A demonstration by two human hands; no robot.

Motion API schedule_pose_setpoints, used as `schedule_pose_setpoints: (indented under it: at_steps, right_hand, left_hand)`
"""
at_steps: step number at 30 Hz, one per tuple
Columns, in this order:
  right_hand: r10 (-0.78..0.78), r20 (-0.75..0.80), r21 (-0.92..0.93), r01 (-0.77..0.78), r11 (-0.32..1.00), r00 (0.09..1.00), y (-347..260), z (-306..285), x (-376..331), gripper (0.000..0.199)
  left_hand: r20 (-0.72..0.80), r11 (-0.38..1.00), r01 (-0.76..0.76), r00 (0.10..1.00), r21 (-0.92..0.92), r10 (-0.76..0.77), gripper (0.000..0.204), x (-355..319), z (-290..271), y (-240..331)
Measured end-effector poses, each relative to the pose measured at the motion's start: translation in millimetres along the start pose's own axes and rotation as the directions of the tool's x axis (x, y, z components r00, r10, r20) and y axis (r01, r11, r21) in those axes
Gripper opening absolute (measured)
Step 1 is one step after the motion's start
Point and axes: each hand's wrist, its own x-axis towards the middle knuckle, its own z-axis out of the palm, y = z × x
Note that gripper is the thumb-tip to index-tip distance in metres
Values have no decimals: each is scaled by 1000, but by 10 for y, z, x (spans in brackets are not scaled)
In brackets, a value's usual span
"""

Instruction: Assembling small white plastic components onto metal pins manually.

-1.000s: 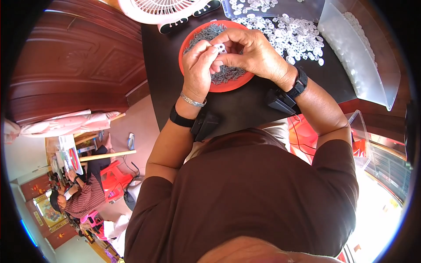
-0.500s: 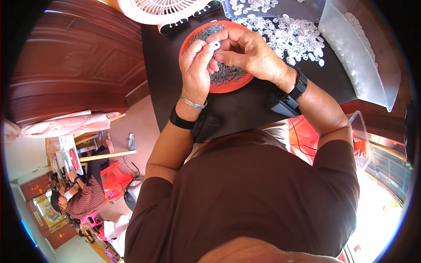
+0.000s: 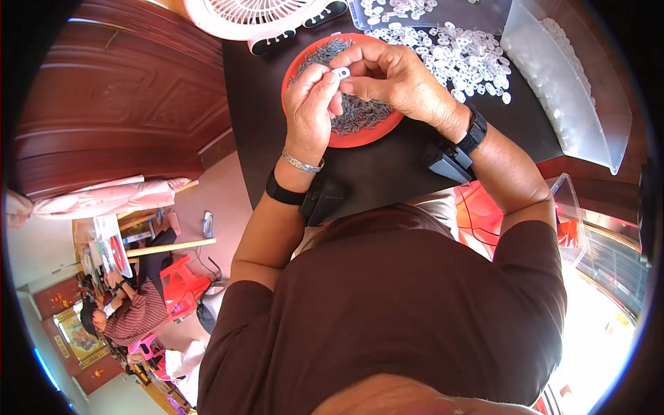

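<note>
Over the red bowl (image 3: 366,140), my left hand (image 3: 309,111) pinches a small white oval plastic piece (image 3: 341,72) with holes in it between thumb and forefinger. My right hand (image 3: 408,86) meets it from the other side, its thumb and forefinger curled in close around the piece. Whatever those right fingertips hold is too small or hidden to make out. Many small grey screw-like pieces (image 3: 360,116) fill the bowl beneath both hands.
A heap of white oval pieces (image 3: 470,62) lies on the black table (image 3: 387,176). Behind it sits a clear tray (image 3: 494,17), and a translucent bin (image 3: 560,97) leans at right. A white fan (image 3: 242,15) stands far left. Another person (image 3: 142,315) sits off to the left.
The white piece and the fingertips around it have shifted very slightly to the right. Both hands otherwise keep nearly the same pose over the bowl.
</note>
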Motion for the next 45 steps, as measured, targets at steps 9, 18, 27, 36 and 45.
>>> schedule_pose_setpoints:
  at_steps: [9,18,27,36,45]
  right_hand:
    - [12,11,-13,-11,1000,1000,-29,-19,6,30]
    - [-6,30,-14,7,1000,1000,-34,-12,7,33]
    - [23,24,-50,-22,998,999,-21,-27,11,30]
    - [9,0,-49,-9,999,1000,-3,-42,13,27]
    - [14,3,-15,-14,1000,1000,13,-36,21,29]
  left_hand:
    - [-21,1000,-4,1000,14,4,25,-9,21,-7]
    - [-12,1000,1,1000,4,-1,24,9,11,-9]
    - [1,1000,20,1000,16,-20,24,12,2,20]
    - [2,999,13,1000,46,-13,25,-1,16,23]
    - [29,1000,3,1000,-1,-3,23,6,-7,-26]
